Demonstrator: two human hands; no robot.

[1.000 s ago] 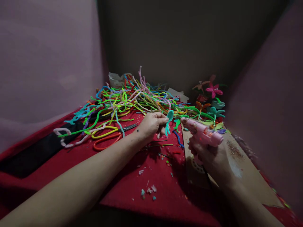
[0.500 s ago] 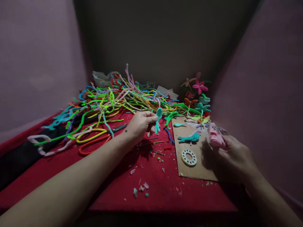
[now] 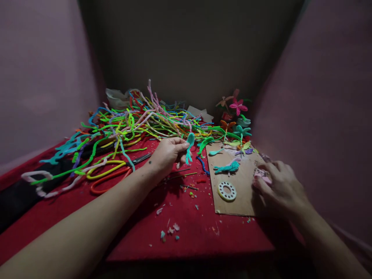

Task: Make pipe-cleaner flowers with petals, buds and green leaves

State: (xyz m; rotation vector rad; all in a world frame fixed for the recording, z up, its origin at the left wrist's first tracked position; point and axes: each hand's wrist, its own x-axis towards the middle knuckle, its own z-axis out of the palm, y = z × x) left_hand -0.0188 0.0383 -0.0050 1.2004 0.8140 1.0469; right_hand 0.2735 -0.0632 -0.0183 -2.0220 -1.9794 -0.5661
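Red cloth covers the tabletop, with colourful fuzz scraps scattered along the near part. Room's dim: dark wall straight ahead, mauve fabric-like sides left and right. Left hand is closed in a pinch, thumb and fingers on a small turquoise fuzzy loop with dangling ends, held up over the cloth in front of the pile. Right hand is half open, fingers bent over a pink plastic glue gun at the right side of a flat brown cardboard sheet. Gun's mostly hidden by my fingers and it's murky there, so can't tell if it's gripped or just touched. On the cardboard: white round disc with a ring of holes, turquoise fuzzy bundle above it. Big tangle of multicolour pipe cleaners at the back, yellow-and-orange-handled scissors at its near left. Bright pink fuzzy flower stands back right, beyond the cardboard.
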